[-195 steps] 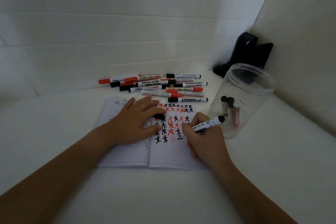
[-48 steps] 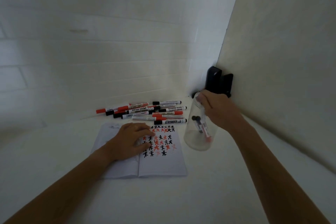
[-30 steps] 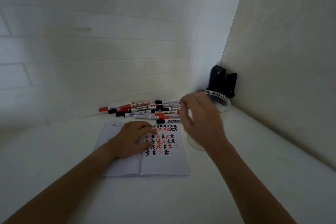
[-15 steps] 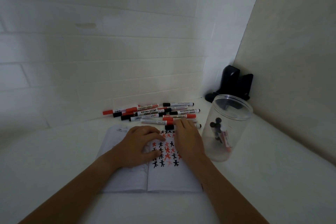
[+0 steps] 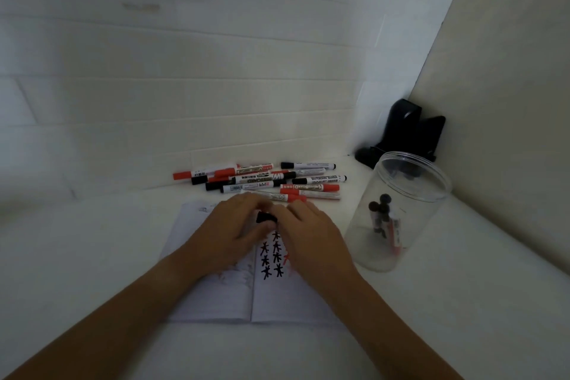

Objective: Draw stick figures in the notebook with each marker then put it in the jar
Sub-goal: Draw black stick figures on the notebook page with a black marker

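Both forearms reach in over the open notebook (image 5: 216, 299), the left hand (image 5: 229, 233) and right hand (image 5: 308, 236) meeting above the drawn stick figures (image 5: 271, 256), fingers of both curled about a black marker (image 5: 266, 217) whose dark end shows between them. Just beyond the fingertips lies the heap of red and black markers (image 5: 262, 180); right of the right hand stands the clear jar (image 5: 398, 216) with several pens in it, a black stand (image 5: 401, 136) behind. Half a second ago the left hand lay flat on the page and the right was reaching to the heap.
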Tool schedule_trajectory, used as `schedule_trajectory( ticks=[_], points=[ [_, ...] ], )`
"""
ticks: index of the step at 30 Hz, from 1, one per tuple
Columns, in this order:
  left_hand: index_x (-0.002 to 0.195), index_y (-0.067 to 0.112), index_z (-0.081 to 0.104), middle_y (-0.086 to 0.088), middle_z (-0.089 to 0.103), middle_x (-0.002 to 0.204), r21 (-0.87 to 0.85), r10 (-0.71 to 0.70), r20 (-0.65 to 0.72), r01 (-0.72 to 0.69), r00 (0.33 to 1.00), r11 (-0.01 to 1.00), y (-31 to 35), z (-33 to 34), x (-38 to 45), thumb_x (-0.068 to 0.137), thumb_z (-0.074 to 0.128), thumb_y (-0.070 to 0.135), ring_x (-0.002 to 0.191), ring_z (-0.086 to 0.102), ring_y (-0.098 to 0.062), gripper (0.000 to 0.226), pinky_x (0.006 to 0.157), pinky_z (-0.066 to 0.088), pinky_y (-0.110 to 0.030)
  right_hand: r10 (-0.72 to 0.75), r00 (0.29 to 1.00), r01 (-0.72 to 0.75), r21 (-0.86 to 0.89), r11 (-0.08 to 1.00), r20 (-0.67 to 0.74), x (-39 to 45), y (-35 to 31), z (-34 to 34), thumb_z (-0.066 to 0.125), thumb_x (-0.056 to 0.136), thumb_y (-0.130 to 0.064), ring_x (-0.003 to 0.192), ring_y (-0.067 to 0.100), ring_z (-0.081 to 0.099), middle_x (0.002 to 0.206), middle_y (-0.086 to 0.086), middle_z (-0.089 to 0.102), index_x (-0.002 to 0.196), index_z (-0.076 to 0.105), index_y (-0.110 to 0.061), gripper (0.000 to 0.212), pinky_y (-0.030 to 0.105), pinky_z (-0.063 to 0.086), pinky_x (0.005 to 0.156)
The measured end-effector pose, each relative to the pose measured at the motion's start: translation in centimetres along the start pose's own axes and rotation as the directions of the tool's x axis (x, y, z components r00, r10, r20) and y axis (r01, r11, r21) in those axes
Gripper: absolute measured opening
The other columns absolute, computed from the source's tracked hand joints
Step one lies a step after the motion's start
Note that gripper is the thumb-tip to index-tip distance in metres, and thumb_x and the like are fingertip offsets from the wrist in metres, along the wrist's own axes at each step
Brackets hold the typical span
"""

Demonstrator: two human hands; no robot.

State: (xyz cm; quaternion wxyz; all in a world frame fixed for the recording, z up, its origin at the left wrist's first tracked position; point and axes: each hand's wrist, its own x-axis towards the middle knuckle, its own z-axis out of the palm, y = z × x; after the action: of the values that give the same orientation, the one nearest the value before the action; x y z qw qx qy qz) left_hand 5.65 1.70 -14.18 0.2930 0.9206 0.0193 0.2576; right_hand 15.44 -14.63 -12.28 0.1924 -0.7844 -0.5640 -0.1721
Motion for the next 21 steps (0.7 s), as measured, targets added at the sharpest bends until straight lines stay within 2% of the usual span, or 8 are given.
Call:
schedule_trajectory(
  ticks=[3, 6, 9, 12, 14, 16, 18, 21],
  points=[
    [0.103, 0.022, 0.065, 0.01, 0.065, 0.092, 0.005, 0.095, -0.011, -0.095, 0.995, 0.996, 0.9, 0.1, 0.0, 0.097, 0.044, 0.047, 0.084, 0.057, -0.004, 0.034, 0.074, 0.046, -0.027, 0.028, 0.999, -0.028, -0.002, 1.0, 0.018, -0.8, -0.5, -1.2, 0.072, 0.09, -0.007, 0.078, 0.016, 0.058, 0.1, 0.004, 0.062, 0.119, 0.062, -0.014, 0.032, 0.026, 0.051, 0.058],
    [0.098, 0.024, 0.063, 0.012, 0.06, 0.083, 0.063, 0.121, 0.049, -0.124, 0.991, 0.99, 1.5, 0.7, 0.1, 0.099, 0.043, 0.044, 0.077, 0.051, -0.004, 0.028, 0.07, 0.042, -0.03, 0.05, 0.997, -0.052, 0.037, 0.998, 0.059, -2.3, 0.2, -1.3, 0.057, 0.102, -0.02, 0.082, 0.011, 0.053, 0.107, 0.002, 0.061, 0.123, 0.059, -0.012, 0.023, 0.022, 0.041, 0.063],
    [0.091, 0.032, 0.058, 0.022, 0.048, 0.079, 0.136, 0.123, 0.149, -0.143, 0.981, 0.98, 1.6, 1.5, -0.3, 0.101, 0.042, 0.041, 0.078, 0.044, 0.0, 0.02, 0.075, 0.039, -0.032, 0.025, 0.991, -0.033, 0.065, 0.997, 0.128, -3.9, 0.9, -0.4, 0.05, 0.105, -0.028, 0.084, 0.014, 0.056, 0.104, 0.0, 0.06, 0.118, 0.062, -0.015, 0.021, 0.023, 0.042, 0.067],
    [0.086, 0.033, 0.055, 0.02, 0.049, 0.077, 0.135, 0.08, 0.206, -0.109, 0.975, 0.985, 1.4, 1.8, -0.3, 0.102, 0.037, 0.044, 0.079, 0.047, -0.004, 0.026, 0.088, 0.042, -0.043, 0.002, 0.996, -0.005, 0.031, 0.999, 0.091, -4.1, 1.2, 0.0, 0.058, 0.1, -0.027, 0.068, 0.014, 0.06, 0.088, -0.002, 0.063, 0.106, 0.069, -0.016, 0.017, 0.022, 0.04, 0.054],
    [0.086, 0.025, 0.06, 0.015, 0.053, 0.078, 0.112, 0.087, 0.211, -0.113, 0.974, 0.987, 1.3, 1.9, -0.2, 0.102, 0.04, 0.04, 0.078, 0.049, -0.008, 0.029, 0.086, 0.043, -0.046, -0.015, 0.998, 0.016, -0.01, 1.0, 0.057, -3.9, 1.2, 0.3, 0.051, 0.1, -0.032, 0.062, 0.014, 0.061, 0.083, -0.003, 0.065, 0.102, 0.069, -0.017, 0.024, 0.024, 0.041, 0.047],
    [0.087, 0.02, 0.062, 0.011, 0.055, 0.078, 0.081, 0.11, 0.197, -0.128, 0.974, 0.988, 1.3, 1.8, -0.1, 0.102, 0.043, 0.034, 0.078, 0.049, -0.011, 0.028, 0.08, 0.043, -0.042, -0.019, 0.998, 0.021, -0.038, 0.999, 0.053, -3.8, 1.3, 0.6, 0.042, 0.102, -0.037, 0.06, 0.015, 0.063, 0.082, -0.003, 0.066, 0.106, 0.068, -0.019, 0.032, 0.025, 0.042, 0.046],
    [0.087, 0.019, 0.063, 0.012, 0.052, 0.079, 0.06, 0.129, 0.171, -0.141, 0.977, 0.988, 1.3, 1.5, -0.1, 0.101, 0.041, 0.035, 0.078, 0.046, -0.011, 0.03, 0.072, 0.041, -0.036, 0.008, 0.997, -0.005, -0.04, 0.999, 0.079, -3.9, 1.5, 0.7, 0.032, 0.105, -0.044, 0.062, 0.017, 0.065, 0.084, -0.005, 0.069, 0.115, 0.064, -0.024, 0.039, 0.027, 0.044, 0.048],
    [0.088, 0.018, 0.064, 0.012, 0.05, 0.078, 0.057, 0.141, 0.161, -0.152, 0.977, 0.987, 1.2, 1.3, 0.0, 0.1, 0.04, 0.038, 0.077, 0.046, -0.01, 0.034, 0.07, 0.039, -0.033, 0.02, 0.996, -0.017, -0.042, 0.999, 0.089, -3.9, 1.9, 0.7, 0.026, 0.106, -0.05, 0.067, 0.018, 0.067, 0.085, -0.006, 0.071, 0.124, 0.058, -0.032, 0.041, 0.03, 0.047, 0.053]
  ],
)
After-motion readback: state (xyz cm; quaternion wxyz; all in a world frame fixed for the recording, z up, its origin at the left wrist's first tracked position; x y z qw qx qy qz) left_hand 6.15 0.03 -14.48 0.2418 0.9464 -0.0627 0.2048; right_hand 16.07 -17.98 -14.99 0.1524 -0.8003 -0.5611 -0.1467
